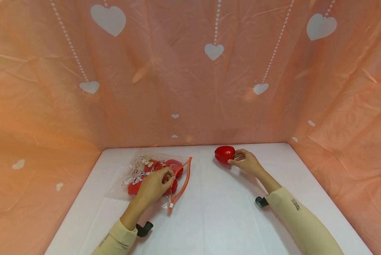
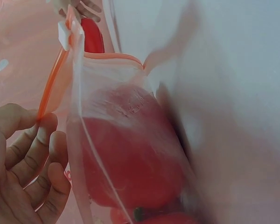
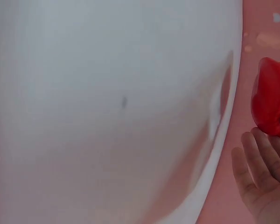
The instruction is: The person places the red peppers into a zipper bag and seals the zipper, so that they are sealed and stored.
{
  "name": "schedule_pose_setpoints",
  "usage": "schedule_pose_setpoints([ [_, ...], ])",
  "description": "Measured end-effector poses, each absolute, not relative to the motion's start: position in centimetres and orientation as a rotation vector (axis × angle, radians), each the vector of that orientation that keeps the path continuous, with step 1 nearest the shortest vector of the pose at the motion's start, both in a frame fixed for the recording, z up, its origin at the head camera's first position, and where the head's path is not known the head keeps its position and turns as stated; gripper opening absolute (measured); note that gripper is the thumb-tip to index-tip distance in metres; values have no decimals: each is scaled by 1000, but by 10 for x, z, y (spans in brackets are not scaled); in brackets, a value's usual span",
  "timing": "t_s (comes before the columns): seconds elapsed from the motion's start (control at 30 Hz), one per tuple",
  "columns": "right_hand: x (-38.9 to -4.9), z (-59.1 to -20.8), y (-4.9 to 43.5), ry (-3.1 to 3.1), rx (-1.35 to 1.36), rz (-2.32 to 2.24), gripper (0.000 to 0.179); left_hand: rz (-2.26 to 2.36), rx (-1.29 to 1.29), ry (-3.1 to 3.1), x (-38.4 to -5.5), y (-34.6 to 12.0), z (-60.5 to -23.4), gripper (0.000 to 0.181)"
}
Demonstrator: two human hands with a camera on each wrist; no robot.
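Note:
On the left of the white table lies a clear zip bag [image 1: 115, 189] with a printed cartoon pattern and several red bell peppers [image 1: 134, 188] inside. My left hand [image 1: 155, 184] pinches its orange zip edge [image 2: 47, 91] between thumb and forefinger, and the mouth gapes. A white slider [image 2: 64, 36] sits at one end of the zip. Another red bell pepper [image 1: 224, 154] is near the table's back edge, its green stem turned toward my right hand [image 1: 246, 162]. The right fingers [image 3: 261, 161] are extended, with their tips right at the stem end of this pepper.
The white table [image 1: 209, 219] ends at an orange curtain [image 1: 190, 88] with white hearts, which surrounds it at the back and sides. Dark wrist-camera mounts [image 1: 144, 229] stick out beside both sleeves.

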State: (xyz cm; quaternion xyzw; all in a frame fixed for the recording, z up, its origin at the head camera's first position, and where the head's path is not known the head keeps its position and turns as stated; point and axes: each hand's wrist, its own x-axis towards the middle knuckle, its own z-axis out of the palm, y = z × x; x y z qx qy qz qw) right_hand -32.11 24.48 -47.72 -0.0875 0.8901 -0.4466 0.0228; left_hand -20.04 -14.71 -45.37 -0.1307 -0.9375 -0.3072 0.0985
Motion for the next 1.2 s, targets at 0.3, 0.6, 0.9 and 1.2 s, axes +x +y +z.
schedule_pose_setpoints([
  [0.3,-304,-476,225,2717,-452,-1415,57,-917,-379,-2779,-199,-146,-454,11],
  [0.6,-286,-476,208,2631,-572,-1437,56,-893,-390,-2777,-200,-145,-456,10],
  [0.9,-271,-476,189,2576,-597,-1420,56,-881,-401,-2776,-201,-145,-454,9],
  [1.2,-256,-479,170,2548,-614,-1404,55,-888,-398,-2778,-201,-144,-454,9],
])
